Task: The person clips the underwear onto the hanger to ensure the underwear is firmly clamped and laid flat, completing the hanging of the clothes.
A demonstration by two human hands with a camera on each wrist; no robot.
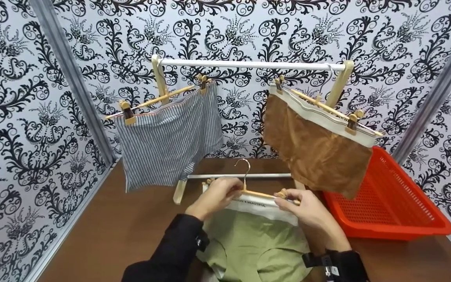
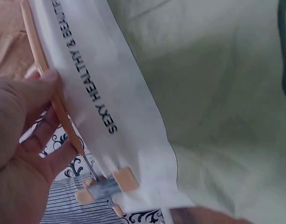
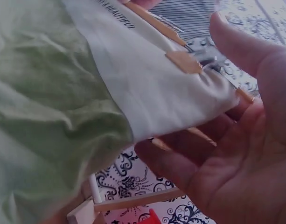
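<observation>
Olive-green underwear [image 1: 257,243] with a white lettered waistband [image 2: 105,102] hangs from a wooden clip hanger [image 1: 258,193] in front of me. My left hand [image 1: 219,196] pinches the hanger's bar between thumb and fingers, left of its metal hook [image 1: 246,168]. Beyond that hand, a clip [image 2: 108,186] grips the waistband's left end. My right hand [image 1: 307,205] is at the other end. In the right wrist view its thumb [image 3: 226,35] stands apart above the right clip [image 3: 198,60], while the fingers [image 3: 173,156] lie loosely behind the bunched waistband corner.
Behind stands a wooden rack with a white top rail [image 1: 249,64] and a lower rail [image 1: 260,176]. Striped shorts [image 1: 170,137] hang at its left, brown shorts [image 1: 315,137] at its right, both on clip hangers. A red basket [image 1: 394,231] sits right on the brown table [image 1: 104,235].
</observation>
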